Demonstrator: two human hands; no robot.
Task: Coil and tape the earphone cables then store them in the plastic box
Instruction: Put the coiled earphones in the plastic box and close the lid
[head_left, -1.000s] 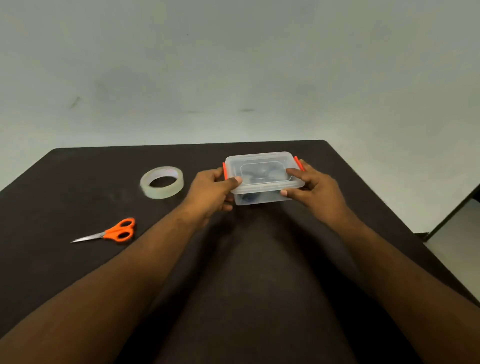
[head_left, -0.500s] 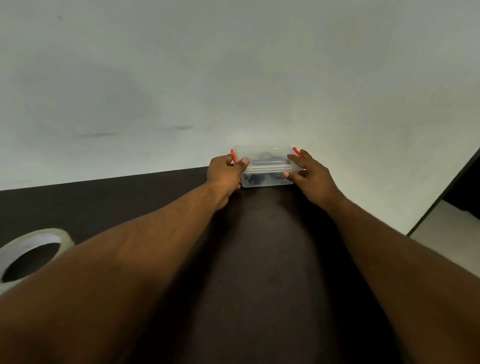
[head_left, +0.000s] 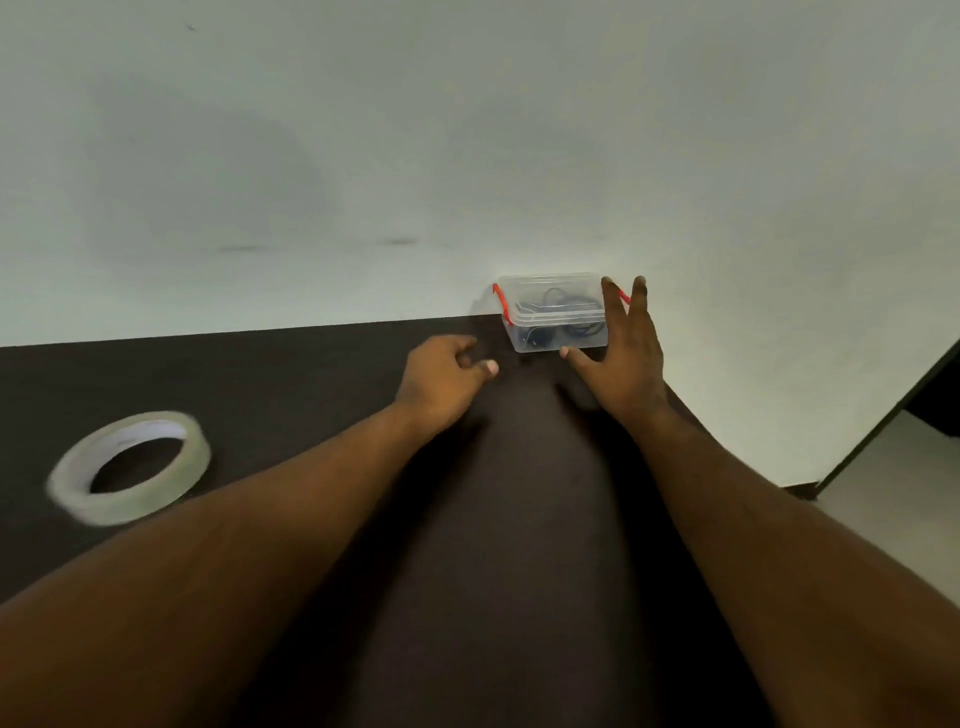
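Here the box (head_left: 553, 312) sits lidded at the far edge of the table (head_left: 260, 374), close against the wall (head_left: 363, 156), with dark coiled cables (head_left: 550, 301) visible through its clear sides. Right hand (head_left: 626, 358) is spread wide, fingers straight, beside the box's right end; contact cannot be confirmed. Left hand (head_left: 447, 371) is loosely curled, holding nothing, apart from the box. Tape roll (head_left: 130, 467) lies well to the left. Risk: the red clips (head_left: 502, 304) may not be fully latched, so a later lift could pop the lid; a careless nudge from the right hand could skew the box on the table edge.
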